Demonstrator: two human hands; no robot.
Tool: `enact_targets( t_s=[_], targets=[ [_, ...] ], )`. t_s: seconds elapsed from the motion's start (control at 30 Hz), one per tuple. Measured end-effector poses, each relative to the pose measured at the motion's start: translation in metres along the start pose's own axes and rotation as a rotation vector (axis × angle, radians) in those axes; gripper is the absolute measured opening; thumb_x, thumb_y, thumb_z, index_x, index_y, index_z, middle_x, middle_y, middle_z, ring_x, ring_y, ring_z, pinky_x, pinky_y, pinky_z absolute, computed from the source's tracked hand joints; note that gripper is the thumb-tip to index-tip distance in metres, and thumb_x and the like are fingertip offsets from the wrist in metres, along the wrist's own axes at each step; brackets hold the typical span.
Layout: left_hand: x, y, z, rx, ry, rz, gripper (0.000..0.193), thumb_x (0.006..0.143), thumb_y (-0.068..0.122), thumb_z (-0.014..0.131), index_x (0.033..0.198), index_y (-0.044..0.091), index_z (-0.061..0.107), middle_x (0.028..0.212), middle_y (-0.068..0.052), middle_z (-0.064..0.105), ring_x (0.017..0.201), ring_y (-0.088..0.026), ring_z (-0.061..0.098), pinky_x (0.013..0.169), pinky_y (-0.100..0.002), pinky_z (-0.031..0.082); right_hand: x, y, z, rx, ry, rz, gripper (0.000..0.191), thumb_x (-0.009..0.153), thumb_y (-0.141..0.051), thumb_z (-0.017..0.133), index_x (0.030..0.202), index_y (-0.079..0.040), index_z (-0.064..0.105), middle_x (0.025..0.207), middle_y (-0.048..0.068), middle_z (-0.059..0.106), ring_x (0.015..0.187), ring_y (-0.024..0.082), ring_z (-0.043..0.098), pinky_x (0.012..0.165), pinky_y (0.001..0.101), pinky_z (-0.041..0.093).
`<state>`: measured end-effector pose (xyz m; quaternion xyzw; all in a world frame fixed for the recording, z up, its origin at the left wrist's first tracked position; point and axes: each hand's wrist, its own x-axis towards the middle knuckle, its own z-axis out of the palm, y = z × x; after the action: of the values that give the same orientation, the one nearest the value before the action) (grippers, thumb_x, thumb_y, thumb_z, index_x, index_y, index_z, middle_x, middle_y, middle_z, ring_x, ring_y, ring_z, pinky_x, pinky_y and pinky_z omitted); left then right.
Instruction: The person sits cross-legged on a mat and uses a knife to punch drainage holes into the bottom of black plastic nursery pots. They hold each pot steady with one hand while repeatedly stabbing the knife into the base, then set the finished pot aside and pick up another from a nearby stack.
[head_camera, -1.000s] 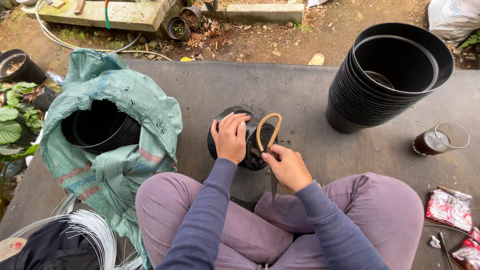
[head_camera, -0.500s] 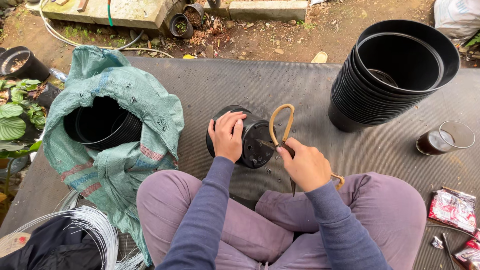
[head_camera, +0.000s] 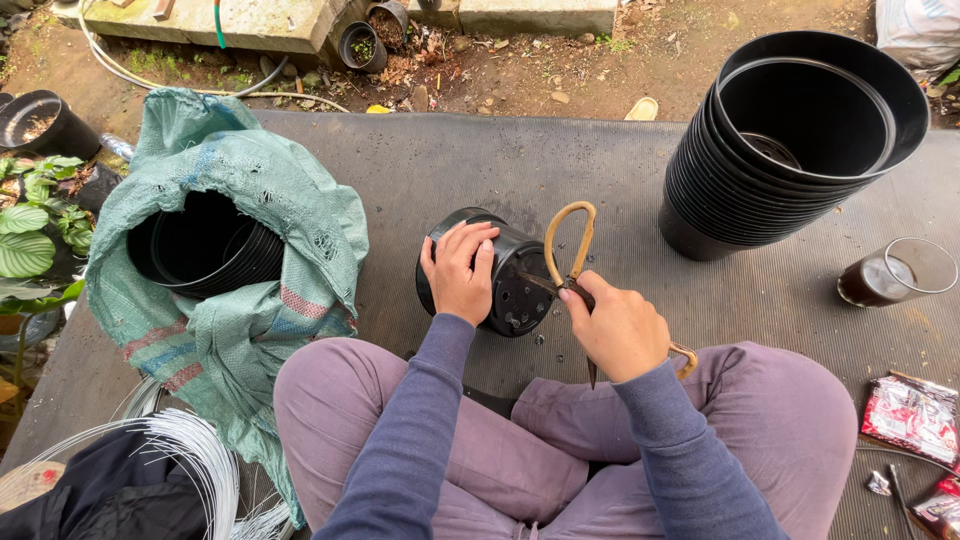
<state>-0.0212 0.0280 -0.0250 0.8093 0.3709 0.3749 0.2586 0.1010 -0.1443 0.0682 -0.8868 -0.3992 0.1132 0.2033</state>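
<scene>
Your left hand (head_camera: 460, 272) lies flat over the side of a black plastic pot (head_camera: 505, 272), fingers spread and pressing on it rather than closed around it. The pot lies on its side on the dark ribbed mat (head_camera: 480, 170), just ahead of your crossed legs, with its perforated base turned toward you and to the right. Your right hand (head_camera: 622, 330) is closed on a pair of scissors with tan loop handles (head_camera: 572, 255); one loop stands up just right of the pot, the other shows below your wrist, and a dark tip points down under the hand. The scissors meet the pot at its base edge; whether the blades are parted cannot be told. Your two hands sit close together, the pot between them.

To the left, a green woven sack (head_camera: 250, 210) holds more black pots. To the right, a tall nested stack of black pots (head_camera: 800, 140) lies tilted on the mat, with a glass of dark drink (head_camera: 895, 272) beside it. Coiled wire (head_camera: 170, 450) lies near your left knee.
</scene>
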Motion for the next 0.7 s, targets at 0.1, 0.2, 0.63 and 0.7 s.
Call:
enact_targets(
  t_s=[0.1,0.2,0.63,0.7],
  targets=[
    [-0.001,0.002,0.001,0.007,-0.001,0.004,0.024,0.101,0.026,0.056,0.113,0.019,0.075,0.126,0.006,0.071,0.137,-0.021,0.052,0.125,-0.055,0.012,-0.001,-0.001,0.0,-0.015,0.035,-0.021,0.028,0.094,-0.044,0.064,0.097,-0.017,0.071,0.072,0.01,0.074,0.064,0.037,0.07,0.055,0.0506,0.054],
    [-0.003,0.005,0.002,0.026,0.0,0.019,0.023,0.1,0.026,0.057,0.113,0.018,0.074,0.127,0.006,0.07,0.137,-0.021,0.052,0.125,-0.057,0.011,-0.005,-0.004,0.0,-0.094,0.092,-0.038,0.027,0.095,-0.044,0.063,0.095,-0.018,0.07,0.071,0.009,0.073,0.061,0.036,0.07,0.052,0.0494,0.053],
    [-0.016,0.038,0.024,0.169,-0.043,0.162,0.023,0.092,0.022,0.06,0.11,0.014,0.071,0.123,0.002,0.069,0.134,-0.026,0.053,0.122,-0.064,0.013,-0.01,-0.011,0.024,-0.315,0.157,-0.136,0.015,0.098,-0.027,0.059,0.097,-0.014,0.065,0.082,0.008,0.073,0.066,0.032,0.073,0.055,0.0458,0.056],
    [-0.015,0.041,0.027,0.164,-0.036,0.152,0.024,0.09,0.02,0.06,0.11,0.015,0.072,0.123,0.002,0.068,0.134,-0.025,0.053,0.122,-0.064,0.014,-0.003,-0.006,0.019,-0.277,0.11,-0.094,0.023,0.097,-0.035,0.061,0.095,-0.013,0.065,0.08,0.01,0.074,0.065,0.035,0.073,0.055,0.0481,0.057]
  ],
)
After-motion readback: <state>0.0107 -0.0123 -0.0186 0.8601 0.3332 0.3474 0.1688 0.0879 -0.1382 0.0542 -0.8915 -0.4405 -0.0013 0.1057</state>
